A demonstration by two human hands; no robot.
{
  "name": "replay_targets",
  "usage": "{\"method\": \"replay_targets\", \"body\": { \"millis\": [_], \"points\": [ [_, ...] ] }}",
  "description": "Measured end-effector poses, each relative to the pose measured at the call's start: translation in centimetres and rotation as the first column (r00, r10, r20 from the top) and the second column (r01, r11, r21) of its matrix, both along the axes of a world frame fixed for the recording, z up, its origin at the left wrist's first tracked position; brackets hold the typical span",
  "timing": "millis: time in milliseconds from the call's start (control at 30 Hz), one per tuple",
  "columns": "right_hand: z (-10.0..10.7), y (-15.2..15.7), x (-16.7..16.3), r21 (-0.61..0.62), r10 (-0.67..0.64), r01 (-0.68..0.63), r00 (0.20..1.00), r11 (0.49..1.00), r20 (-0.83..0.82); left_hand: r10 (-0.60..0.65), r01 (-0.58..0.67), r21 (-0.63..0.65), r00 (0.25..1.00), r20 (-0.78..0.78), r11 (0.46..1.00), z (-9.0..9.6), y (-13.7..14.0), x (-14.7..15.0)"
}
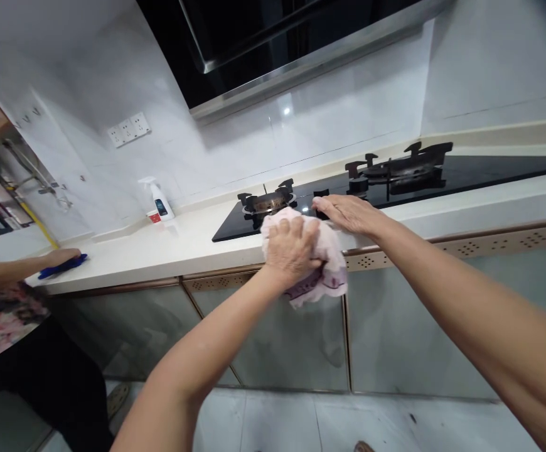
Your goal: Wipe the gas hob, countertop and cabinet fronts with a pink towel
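Note:
My left hand [292, 248] is closed on a pale pink cloth [332, 254] at the front edge of the stove. The cloth's purple-patterned end hangs down over the counter's edge. Just right of it, my right hand [351, 213] rests with fingers stretched out over the front of the black gas hob [235, 227], its fingertips beside a dark knob [321, 194]. Behind the cloth stands the left burner [268, 201] with its black pan support. Farther right is a second burner [405, 166]. My palms and the surface under them are hidden.
A co-worker [14, 307] at the far left presses a blue cloth [63, 267] on the white counter [192, 232]. A spray bottle [160, 199] and a small red-and-white container [154, 216] stand against the wall. A black range hood [273, 50] hangs overhead; cabinet doors [292, 351] lie below.

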State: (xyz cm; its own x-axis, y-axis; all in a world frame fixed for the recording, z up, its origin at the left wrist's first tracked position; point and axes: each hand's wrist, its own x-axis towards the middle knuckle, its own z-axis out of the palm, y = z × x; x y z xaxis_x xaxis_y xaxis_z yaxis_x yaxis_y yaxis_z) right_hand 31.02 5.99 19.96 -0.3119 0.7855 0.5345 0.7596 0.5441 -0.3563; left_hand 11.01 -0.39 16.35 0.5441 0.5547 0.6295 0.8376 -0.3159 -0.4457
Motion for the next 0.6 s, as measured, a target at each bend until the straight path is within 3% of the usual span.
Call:
{"method": "replay_targets", "body": {
  "millis": [100, 167, 233, 367, 433, 600],
  "points": [
    [0.0, -0.3, 0.1, 0.037, 0.064, -0.061, 0.995, 0.997, -0.078, -0.056, 0.055, 0.018, 0.998, 0.036, 0.998, 0.0, 0.9, 3.1],
    [-0.1, -0.5, 0.2, 0.056, 0.086, -0.081, 0.992, 0.995, -0.092, -0.099, 0.099, 0.003, 0.993, 0.061, 0.995, 0.2, 1.1, 3.3],
    [-0.1, -0.7, 0.1, 0.067, 0.083, -0.08, 0.996, 0.994, -0.043, -0.188, 0.193, -0.052, 0.978, 0.087, 0.98, 0.7, 1.0, 2.5],
    [-0.2, -0.7, -0.1, 0.095, 0.06, -0.069, 0.994, 0.993, 0.091, -0.378, 0.391, -0.195, 0.92, 0.099, 0.9, 3.1, 0.5, -1.0],
    [-0.2, -0.7, -0.2, 0.088, 0.043, -0.054, 0.991, 0.995, 0.124, -0.345, 0.359, -0.214, 0.933, 0.101, 0.909, 4.5, 0.2, -3.1],
    [-0.4, -0.3, 0.0, 0.169, 0.057, -0.073, 0.994, 0.983, 0.096, -0.038, 0.103, -0.239, 0.964, 0.265, 0.965, 5.9, 1.0, -8.4]
  ]
}}
